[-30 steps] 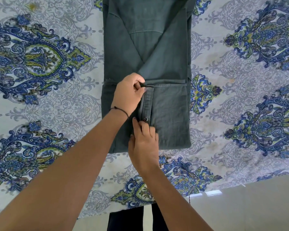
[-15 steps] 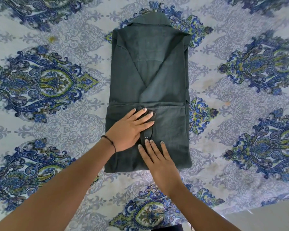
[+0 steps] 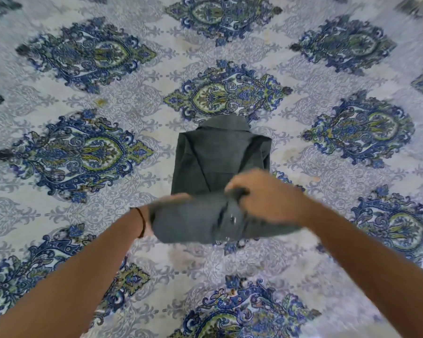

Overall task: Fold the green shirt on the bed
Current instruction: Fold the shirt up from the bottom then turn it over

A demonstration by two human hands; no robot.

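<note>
On the bed (image 3: 59, 215), both hands grip the green shirt's (image 3: 220, 157) lifted lower end.

The dark green shirt (image 3: 220, 157), collar at the far end, is laid narrow-folded on the bed (image 3: 303, 264), its near end lifted.

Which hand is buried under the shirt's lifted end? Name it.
The left hand: the lifted near end of the green shirt covers most of it, while the right hand grips the fabric from above, fully visible.
</note>
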